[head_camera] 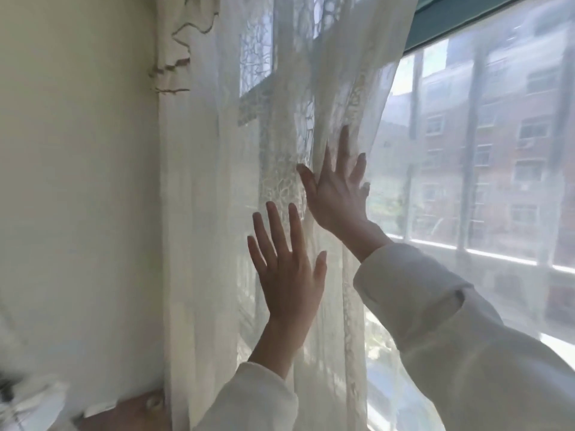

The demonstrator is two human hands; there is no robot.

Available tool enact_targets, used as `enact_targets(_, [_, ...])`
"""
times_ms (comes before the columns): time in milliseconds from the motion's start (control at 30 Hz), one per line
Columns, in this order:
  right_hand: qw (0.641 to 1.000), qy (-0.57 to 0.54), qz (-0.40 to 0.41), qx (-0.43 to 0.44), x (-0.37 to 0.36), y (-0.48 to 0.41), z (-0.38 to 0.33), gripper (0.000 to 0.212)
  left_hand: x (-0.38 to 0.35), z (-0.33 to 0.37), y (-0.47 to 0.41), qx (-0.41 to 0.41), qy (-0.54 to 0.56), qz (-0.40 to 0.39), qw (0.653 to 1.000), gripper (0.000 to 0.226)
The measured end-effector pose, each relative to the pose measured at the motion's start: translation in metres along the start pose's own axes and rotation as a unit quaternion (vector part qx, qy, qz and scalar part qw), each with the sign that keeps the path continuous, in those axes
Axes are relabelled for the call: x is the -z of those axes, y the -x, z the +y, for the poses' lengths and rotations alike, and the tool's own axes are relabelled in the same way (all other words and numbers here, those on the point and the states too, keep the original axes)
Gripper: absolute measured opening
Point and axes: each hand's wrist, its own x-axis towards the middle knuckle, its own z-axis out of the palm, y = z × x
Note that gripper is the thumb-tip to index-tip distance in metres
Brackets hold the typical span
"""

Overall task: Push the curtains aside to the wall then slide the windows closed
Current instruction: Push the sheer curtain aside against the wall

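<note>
A white lace curtain (217, 181) hangs bunched in folds beside the cream wall (77, 181) at the left. My left hand (287, 275) lies flat on the curtain's folds, fingers spread and pointing up. My right hand (336, 194) is higher, also flat and spread, pressing the curtain's right edge. A thinner sheer layer (466, 150) still veils the window (451, 241) to the right, and its green top frame (451, 23) shows at the upper right. Neither hand grips the cloth.
Peeling paint (169, 73) marks the wall corner at the upper left. Vertical bars (469, 150) and a red brick building (497, 135) show through the glass. Blurred white objects (31, 399) sit at the lower left corner.
</note>
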Motion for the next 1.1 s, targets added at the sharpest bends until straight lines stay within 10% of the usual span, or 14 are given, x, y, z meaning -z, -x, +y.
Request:
enact_targets(400, [0.998,-0.047,0.018,0.040,-0.167,-0.131,-0.029,0.064,-0.135,-0.129,-0.090,-0.003,-0.051,0.049,0.997,0.066])
enact_targets(1100, [0.988,-0.114,-0.069,0.072,-0.657,-0.360,-0.131,0.057,-0.442,-0.556,-0.226,0.046,-0.156,-0.002,0.987,0.072])
